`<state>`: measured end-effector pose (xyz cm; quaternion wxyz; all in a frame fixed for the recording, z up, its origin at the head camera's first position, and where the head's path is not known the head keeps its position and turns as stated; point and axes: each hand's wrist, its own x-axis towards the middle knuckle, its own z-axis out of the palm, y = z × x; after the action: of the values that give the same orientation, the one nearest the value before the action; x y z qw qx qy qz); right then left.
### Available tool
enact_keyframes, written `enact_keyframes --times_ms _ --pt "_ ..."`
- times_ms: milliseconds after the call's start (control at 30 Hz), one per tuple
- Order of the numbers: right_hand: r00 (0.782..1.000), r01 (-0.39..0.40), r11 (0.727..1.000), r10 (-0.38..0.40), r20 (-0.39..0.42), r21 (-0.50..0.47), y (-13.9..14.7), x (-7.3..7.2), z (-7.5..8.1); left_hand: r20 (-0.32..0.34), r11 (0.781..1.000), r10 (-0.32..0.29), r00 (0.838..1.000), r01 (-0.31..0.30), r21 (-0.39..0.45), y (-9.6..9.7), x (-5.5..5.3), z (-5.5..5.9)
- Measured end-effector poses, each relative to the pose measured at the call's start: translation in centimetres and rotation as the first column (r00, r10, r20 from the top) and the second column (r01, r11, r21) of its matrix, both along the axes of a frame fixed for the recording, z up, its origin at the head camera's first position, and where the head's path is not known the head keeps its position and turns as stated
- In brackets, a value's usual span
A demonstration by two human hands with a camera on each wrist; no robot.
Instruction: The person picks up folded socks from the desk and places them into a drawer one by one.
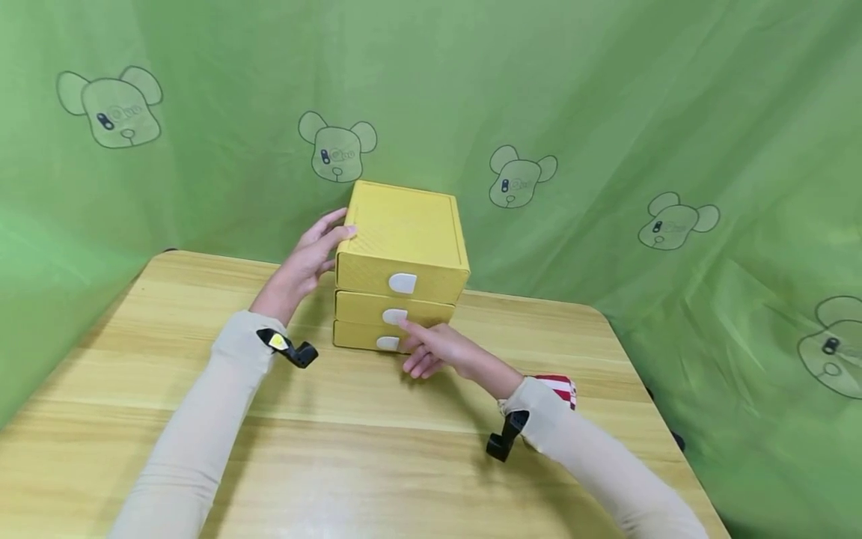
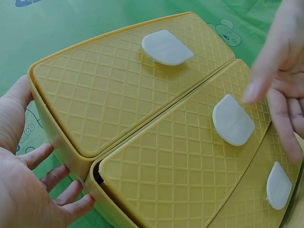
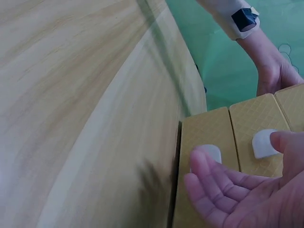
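Observation:
A yellow box of three stacked drawers (image 1: 411, 224) stands at the back of the table, its waffle-patterned fronts each bearing a white tab handle. All three drawers sit closed. My left hand (image 1: 306, 258) rests against the box's left side, thumb on the top edge and fingers spread along the side wall. In front of the lower drawers is my right hand (image 1: 444, 350), palm turned up. Its thumb reaches the middle drawer's white handle (image 2: 232, 121), while the other fingers lie loosely bent before the bottom handle (image 2: 279, 185), gripping nothing.
A red-and-white striped item (image 1: 559, 388) lies on the wooden table (image 1: 350, 464), partly hidden by the right forearm. Green cloth (image 1: 431, 90) with printed bear heads hangs close behind the box and along both sides. Each wrist wears a small black camera.

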<state>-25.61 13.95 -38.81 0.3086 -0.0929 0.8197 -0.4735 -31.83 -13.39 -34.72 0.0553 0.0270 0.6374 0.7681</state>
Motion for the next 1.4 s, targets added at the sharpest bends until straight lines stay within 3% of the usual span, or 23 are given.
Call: enact_keyframes --times_ms 167,400,600,867,1133,1400 --pt "0.996 -0.020 1.000 0.021 0.087 -0.012 0.5 -0.2 -1.3 0.011 1.000 0.008 1.000 -0.008 -0.005 -0.1 0.0 0.0" --pt "0.982 0.039 0.993 -0.017 0.190 -0.115 0.0 -0.6 -3.1 -0.001 1.000 0.012 1.000 -0.012 0.013 0.1 0.0 0.1" --pt "0.972 0.131 0.977 -0.092 0.218 -0.169 -0.9 -0.8 -4.5 -0.003 1.000 0.014 1.000 -0.014 0.019 0.1 0.0 0.2" --pt "0.968 0.178 0.965 -0.137 0.209 -0.192 -1.3 -0.4 -5.3 0.004 1.000 0.015 1.000 -0.015 0.010 0.1 0.1 0.2" --pt "0.970 0.147 0.973 -0.106 0.219 -0.176 -1.0 1.4 -5.0 -0.004 1.000 0.011 1.000 -0.011 0.009 0.1 0.0 0.1" --pt "0.972 0.098 0.982 -0.060 0.227 -0.161 -0.4 4.4 -4.7 -0.013 1.000 0.003 1.000 -0.003 0.002 0.0 -0.1 -0.2"
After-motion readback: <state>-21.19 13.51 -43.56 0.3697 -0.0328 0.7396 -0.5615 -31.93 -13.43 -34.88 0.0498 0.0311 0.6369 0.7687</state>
